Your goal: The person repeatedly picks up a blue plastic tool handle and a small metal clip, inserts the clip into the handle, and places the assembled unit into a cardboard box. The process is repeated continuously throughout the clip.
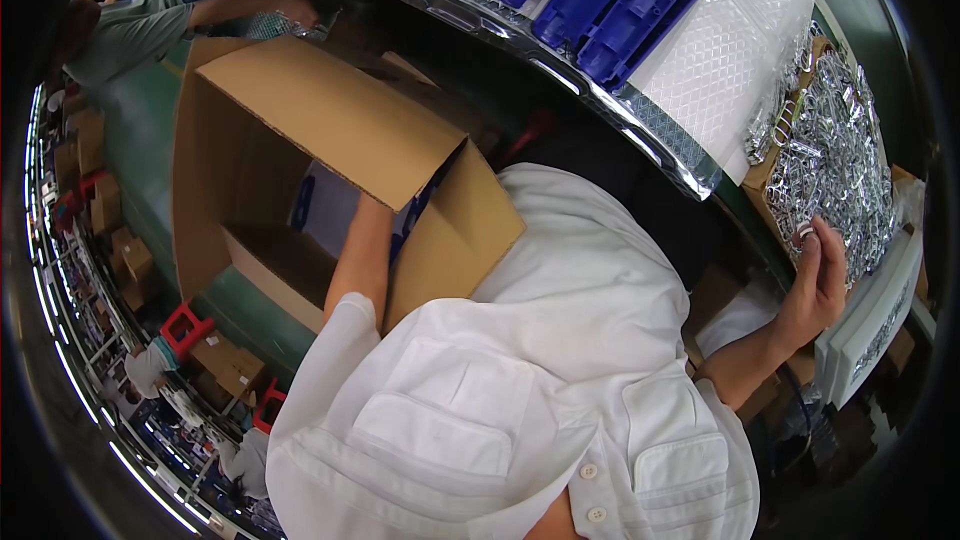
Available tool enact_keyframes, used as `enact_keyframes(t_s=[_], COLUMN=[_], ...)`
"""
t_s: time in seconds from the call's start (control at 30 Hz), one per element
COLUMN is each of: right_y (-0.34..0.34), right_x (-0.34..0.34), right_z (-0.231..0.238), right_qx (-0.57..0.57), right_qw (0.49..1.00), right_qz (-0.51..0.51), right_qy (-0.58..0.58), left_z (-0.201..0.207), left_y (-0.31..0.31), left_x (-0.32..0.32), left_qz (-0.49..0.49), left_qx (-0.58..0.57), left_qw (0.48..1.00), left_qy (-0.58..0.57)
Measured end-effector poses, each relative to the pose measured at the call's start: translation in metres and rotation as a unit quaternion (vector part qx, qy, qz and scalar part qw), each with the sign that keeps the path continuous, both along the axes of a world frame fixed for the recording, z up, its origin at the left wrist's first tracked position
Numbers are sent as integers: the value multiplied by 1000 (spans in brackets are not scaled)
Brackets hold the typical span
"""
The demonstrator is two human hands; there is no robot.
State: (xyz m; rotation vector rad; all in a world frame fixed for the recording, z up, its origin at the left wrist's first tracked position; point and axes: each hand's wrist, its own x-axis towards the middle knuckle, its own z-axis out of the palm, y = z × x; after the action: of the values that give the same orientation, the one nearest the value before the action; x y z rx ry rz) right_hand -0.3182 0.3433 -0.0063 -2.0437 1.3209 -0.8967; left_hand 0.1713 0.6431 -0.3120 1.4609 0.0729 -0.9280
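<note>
The left forearm goes in under the cut edge of a carton's flap, nearer the right side of the opening; to its left the carton has room. The left hand is hidden inside, so I cannot tell its grip. A pale sheet with blue at its side lies beside the arm.

The right hand has thumb and fingertips drawn narrow on a small shiny piece, at the near edge of a heap of metal clips in a tray. White panels stand close on its right; on its left a gap runs to the table's corner.

The table has a bowed, shiny rim and a quilted cover, with blue shells near that rim. Green floor shows beyond the carton, with red stools, brown boxes and, upper left, a co-worker
</note>
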Motion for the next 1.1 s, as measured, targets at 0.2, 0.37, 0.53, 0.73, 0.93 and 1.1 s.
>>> enact_keyframes(t_s=[0.2,0.37,0.53,0.73,0.93,1.1], right_y=[6,5,4,-6,11,8], right_x=[-19,-7,4,2,6,-4], right_z=[-4,-14,5,13,2,3], right_qx=[9,39,-6,-14,-24,-26], right_qw=[999,998,997,1000,999,999], right_qz=[-37,-56,-70,-20,-5,-34], right_qy=[3,15,26,16,23,10], left_z=[6,28,30,-100,-62,-36], left_y=[-55,-78,-52,166,159,180], left_x=[-48,-88,-51,47,-14,-45], left_qz=[120,59,-68,-506,-626,-511], left_qx=[-146,-48,56,436,469,444], left_qw=[973,997,989,700,586,652], left_qy=[135,22,-120,-253,-212,-342])
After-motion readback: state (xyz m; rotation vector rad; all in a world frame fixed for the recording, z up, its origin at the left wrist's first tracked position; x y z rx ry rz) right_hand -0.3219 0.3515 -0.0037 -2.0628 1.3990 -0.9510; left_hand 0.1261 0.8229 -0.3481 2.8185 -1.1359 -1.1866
